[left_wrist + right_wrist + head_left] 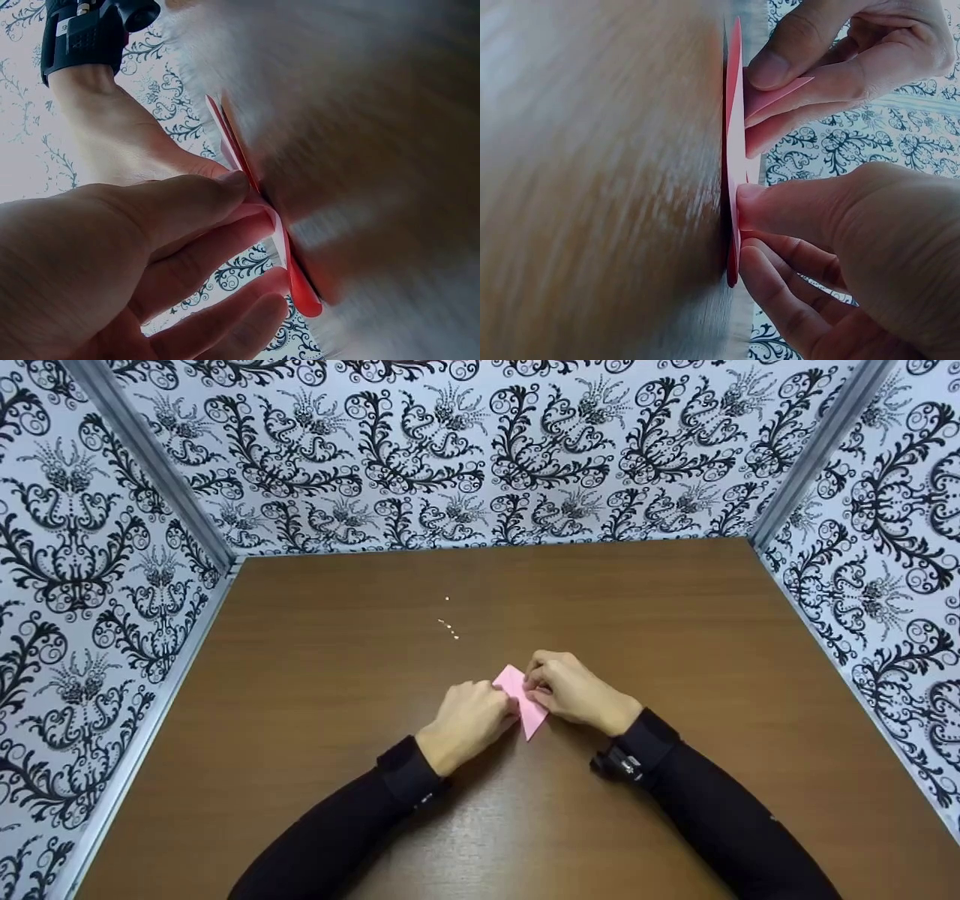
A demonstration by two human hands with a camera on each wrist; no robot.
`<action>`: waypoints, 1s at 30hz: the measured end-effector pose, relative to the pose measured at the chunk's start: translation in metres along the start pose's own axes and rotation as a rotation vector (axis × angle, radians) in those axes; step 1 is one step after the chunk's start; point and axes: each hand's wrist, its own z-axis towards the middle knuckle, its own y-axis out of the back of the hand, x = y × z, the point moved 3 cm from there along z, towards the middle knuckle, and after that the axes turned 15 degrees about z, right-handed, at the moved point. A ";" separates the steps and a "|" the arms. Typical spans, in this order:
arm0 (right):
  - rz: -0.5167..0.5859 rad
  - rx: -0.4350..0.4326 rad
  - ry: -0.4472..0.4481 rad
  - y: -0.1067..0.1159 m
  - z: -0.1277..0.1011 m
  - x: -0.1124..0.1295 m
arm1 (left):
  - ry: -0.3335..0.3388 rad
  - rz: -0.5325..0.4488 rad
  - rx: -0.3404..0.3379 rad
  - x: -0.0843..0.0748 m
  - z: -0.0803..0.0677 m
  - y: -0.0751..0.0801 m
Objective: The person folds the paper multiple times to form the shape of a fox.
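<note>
A small folded sheet of pink paper (pixel 531 720) lies low on the wooden table between both hands, with pointed corners showing at its far and near ends. From the left, my left hand (pixel 469 714) pinches a raised flap of the paper (pixel 780 97) between thumb and forefinger, clearest in the right wrist view. My right hand (pixel 576 690) has its thumb and curled fingertips on the paper's right side, pinching its edge close to the tabletop. In the left wrist view the paper (pixel 301 289) appears edge-on with a rounded bend, and fingers partly cover it.
The brown table (pixel 337 622) spreads around the hands. Several tiny white specks (pixel 450 627) lie on it beyond the paper. Patterned panels (pixel 465 450) with grey metal posts (pixel 825 442) enclose the back and sides. A dark camera (pixel 621 763) is strapped at the right wrist.
</note>
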 end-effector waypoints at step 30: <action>0.019 -0.010 -0.007 0.001 0.001 0.003 | -0.137 -0.065 0.144 0.010 -0.006 0.006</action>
